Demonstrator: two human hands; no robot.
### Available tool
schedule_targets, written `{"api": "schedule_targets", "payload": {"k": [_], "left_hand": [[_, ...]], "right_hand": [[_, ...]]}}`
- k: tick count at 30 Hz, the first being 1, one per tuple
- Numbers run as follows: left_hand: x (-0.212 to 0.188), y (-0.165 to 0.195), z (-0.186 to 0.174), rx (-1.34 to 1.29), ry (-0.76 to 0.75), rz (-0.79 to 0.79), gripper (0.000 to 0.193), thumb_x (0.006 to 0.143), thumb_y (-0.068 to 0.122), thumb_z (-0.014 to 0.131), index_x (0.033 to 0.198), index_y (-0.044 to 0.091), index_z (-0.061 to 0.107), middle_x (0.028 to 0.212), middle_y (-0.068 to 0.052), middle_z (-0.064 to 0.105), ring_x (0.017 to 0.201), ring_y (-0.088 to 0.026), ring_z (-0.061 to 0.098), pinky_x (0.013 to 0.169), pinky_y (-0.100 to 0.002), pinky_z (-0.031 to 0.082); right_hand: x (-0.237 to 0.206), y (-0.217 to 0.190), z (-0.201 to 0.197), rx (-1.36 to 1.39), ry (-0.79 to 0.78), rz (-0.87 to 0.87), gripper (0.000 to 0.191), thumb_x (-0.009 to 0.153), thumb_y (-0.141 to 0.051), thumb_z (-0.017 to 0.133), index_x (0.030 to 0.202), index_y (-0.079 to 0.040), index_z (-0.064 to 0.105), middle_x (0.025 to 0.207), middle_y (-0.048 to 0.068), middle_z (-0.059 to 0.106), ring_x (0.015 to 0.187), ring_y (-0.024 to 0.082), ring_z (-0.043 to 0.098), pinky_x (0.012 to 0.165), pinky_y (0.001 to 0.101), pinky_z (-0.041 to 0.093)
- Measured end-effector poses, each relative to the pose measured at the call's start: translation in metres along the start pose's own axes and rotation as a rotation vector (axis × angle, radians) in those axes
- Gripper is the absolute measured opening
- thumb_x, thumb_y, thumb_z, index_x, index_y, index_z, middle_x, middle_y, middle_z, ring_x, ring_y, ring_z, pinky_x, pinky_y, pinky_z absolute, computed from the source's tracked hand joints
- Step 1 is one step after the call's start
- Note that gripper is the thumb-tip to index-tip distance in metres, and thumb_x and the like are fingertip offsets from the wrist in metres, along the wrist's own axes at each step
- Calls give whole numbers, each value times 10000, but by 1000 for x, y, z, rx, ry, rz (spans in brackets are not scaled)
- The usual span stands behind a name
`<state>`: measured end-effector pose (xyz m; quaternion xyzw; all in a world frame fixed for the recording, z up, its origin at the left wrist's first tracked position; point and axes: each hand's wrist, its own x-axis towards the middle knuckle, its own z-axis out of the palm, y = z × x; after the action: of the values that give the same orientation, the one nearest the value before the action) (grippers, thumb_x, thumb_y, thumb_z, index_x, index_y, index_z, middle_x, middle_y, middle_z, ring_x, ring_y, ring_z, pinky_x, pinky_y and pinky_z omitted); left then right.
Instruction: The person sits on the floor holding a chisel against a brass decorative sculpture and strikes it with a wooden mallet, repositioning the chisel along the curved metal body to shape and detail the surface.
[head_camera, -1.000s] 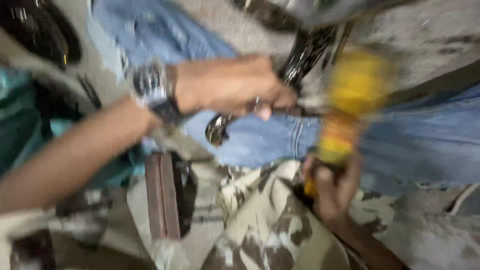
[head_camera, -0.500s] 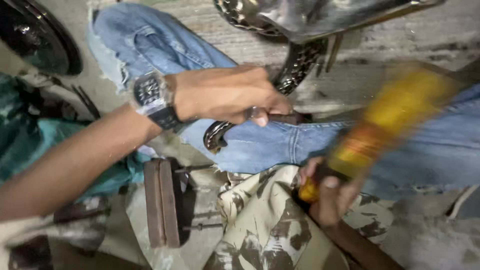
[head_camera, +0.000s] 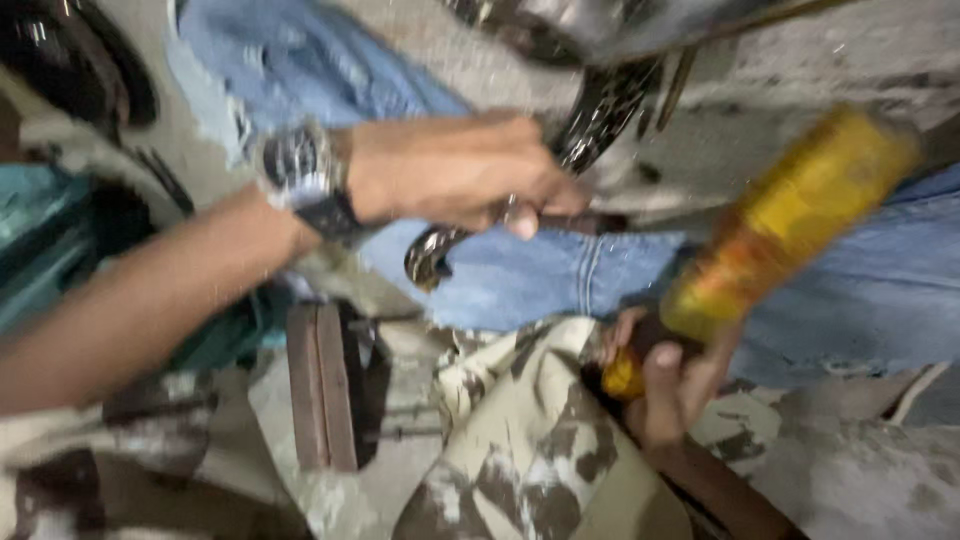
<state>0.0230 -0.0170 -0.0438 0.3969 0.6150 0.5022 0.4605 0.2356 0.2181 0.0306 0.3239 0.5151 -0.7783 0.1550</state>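
The right hand (head_camera: 675, 385) clasps the base of a yellow bottle (head_camera: 775, 235) tilted up to the right; the left hand (head_camera: 450, 170) closes on a dark metal part (head_camera: 435, 255) above blue denim (head_camera: 540, 280), over a stained concrete floor (head_camera: 850, 470).

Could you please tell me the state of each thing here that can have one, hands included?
left hand: closed around a dark metal part
dark metal part: held, curved end hanging below the fist
wristwatch: strapped on the left wrist
right hand: gripping the yellow bottle at its lower end
yellow bottle: tilted, blurred; cap cannot be told
camouflage cloth: spread out, crumpled
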Motion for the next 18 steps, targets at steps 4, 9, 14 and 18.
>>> {"api": "schedule_targets", "payload": {"k": [4,9,14,18], "left_hand": [[4,7,-1,83,-79,-50,252,913,12,687,1164,-6,663,675,-136,616,557,-220,602,492,-408,450],[4,15,-2,20,-16,-91,572,756,-58,695,1316,28,619,898,-98,713,687,-225,678,482,-358,523],[4,18,-6,125,27,5,535,716,-74,731,1239,-4,643,875,-135,700,738,-293,671,582,-404,548],[7,18,-10,120,-91,-102,133,914,-1,701,1043,-7,668,705,-161,611,628,-284,599,576,-469,465]], "right_hand": [[-3,-1,-3,-73,-5,-24,740,1085,-399,632,1597,-76,206,929,156,572,753,210,559,714,391,503],[-3,-1,-11,-108,-17,-49,748,1093,-422,638,1595,-84,199,927,148,571,774,203,579,709,371,519],[-1,-1,-11,-270,-139,99,569,1074,-375,587,1476,-55,342,904,124,601,757,199,608,678,351,546],[1,-1,-13,-18,-11,-56,582,1074,-343,633,1493,-62,342,939,114,606,776,186,603,699,347,549]]}}
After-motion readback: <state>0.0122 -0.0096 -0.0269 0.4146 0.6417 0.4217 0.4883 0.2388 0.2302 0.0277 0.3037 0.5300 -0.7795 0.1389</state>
